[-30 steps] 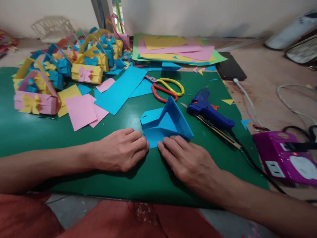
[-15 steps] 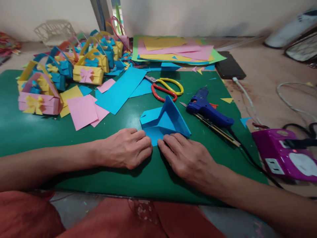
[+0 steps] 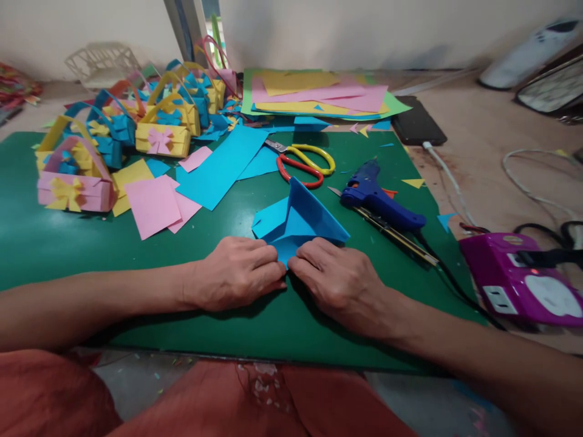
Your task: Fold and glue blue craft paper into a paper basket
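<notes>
A partly folded sheet of blue paper (image 3: 314, 212) lies on the green board (image 3: 182, 328), one flap standing up in a peak. Its near edge is pinched between the fingers of both hands. My left hand (image 3: 239, 272) is closed on the edge from the left, and my right hand (image 3: 339, 279) is closed on it from the right, the fingertips almost meeting. The fingers hide part of that near edge. Just beyond the paper are scissors (image 3: 310, 164) with one red and one yellow handle.
To the right lie a blue glue gun (image 3: 382, 203), a utility knife (image 3: 396, 237) and a purple power box (image 3: 523, 279). Several small paper baskets (image 3: 161, 139) crowd the back left. Pink cards (image 3: 152, 206), a blue sheet (image 3: 225, 167), stacked coloured paper (image 3: 319, 91) and a phone (image 3: 419, 121) lie around.
My fingers have curled in and drawn closer together on the paper's near edge. That edge now lifts and bends between them, and the upright flap has shifted slightly left.
</notes>
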`<state>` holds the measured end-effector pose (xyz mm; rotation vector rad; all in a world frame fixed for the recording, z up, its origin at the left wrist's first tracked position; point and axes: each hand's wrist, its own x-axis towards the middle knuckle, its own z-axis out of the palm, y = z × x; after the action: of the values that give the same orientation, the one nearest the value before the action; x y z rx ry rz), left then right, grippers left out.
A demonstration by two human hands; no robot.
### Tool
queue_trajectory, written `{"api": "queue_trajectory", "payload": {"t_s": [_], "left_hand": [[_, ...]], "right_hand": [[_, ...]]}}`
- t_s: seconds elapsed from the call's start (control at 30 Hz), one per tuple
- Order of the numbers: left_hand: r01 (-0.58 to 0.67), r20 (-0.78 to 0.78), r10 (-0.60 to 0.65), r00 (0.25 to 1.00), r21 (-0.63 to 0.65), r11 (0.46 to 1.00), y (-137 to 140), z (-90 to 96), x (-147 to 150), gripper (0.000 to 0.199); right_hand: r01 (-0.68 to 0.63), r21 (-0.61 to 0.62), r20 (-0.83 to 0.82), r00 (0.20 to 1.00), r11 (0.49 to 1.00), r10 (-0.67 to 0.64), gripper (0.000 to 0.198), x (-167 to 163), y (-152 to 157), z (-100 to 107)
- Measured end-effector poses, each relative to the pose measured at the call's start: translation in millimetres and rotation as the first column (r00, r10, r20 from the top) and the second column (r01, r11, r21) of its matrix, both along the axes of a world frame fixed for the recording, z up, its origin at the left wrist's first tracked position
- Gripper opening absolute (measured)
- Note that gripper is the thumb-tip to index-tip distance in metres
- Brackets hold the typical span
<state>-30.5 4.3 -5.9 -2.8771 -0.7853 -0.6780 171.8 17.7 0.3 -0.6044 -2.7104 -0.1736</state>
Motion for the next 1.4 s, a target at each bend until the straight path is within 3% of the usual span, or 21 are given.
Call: {"api": "queue_trajectory", "payload": {"t_s": [0.33,0.5,0.63,0.8,0.87,1.07,1.23,1.27,1.3,1.4], "left_hand": [[-0.196,0.056,0.213,0.976,-0.212,0.957,-3,-0.5,3,0.026],[-0.231,0.095,0.274,0.957,-0.323,0.918,-5,-0.2,6,0.018],[-0.266,0.055,0.3,0.952,-0.333,0.905,-5,2.4,8,0.02],[-0.324,-0.024,0.334,0.942,-0.318,0.891,-6,5.3,11,0.022],[-0.352,-0.05,0.354,0.934,-0.305,0.885,-6,5.3,12,0.022],[-0.39,-0.077,0.386,0.919,-0.297,0.871,-5,4.0,13,0.02],[-0.351,-0.047,0.352,0.935,-0.278,0.894,-5,3.1,11,0.023],[-0.344,-0.047,0.345,0.937,-0.275,0.898,-5,3.1,11,0.023],[-0.341,-0.052,0.34,0.939,-0.274,0.899,-5,3.2,11,0.024],[-0.344,-0.079,0.336,0.939,-0.276,0.897,-5,4.4,11,0.025]], "right_hand": [[0.098,-0.145,0.008,0.995,0.985,-0.098,0.027,2,-2,0],[0.203,-0.353,0.068,0.979,0.913,-0.192,0.024,2,-8,4],[0.291,-0.564,0.13,0.955,0.773,-0.265,0.019,2,-9,17],[0.215,-0.833,0.089,0.961,0.509,-0.26,0.018,2,-4,30],[0.219,-0.864,0.096,0.955,0.453,-0.28,0.018,2,-3,31],[0.212,-0.909,0.104,0.949,0.36,-0.296,0.019,2,-3,28],[0.192,-0.976,0.15,0.932,0.098,-0.329,0.022,3,-2,26],[0.192,-0.977,0.153,0.933,0.091,-0.325,0.022,3,-2,26],[0.194,-0.974,0.148,0.937,0.12,-0.318,0.021,3,-2,27],[0.195,-0.931,0.105,0.952,0.307,-0.287,0.019,2,-3,30]]}}
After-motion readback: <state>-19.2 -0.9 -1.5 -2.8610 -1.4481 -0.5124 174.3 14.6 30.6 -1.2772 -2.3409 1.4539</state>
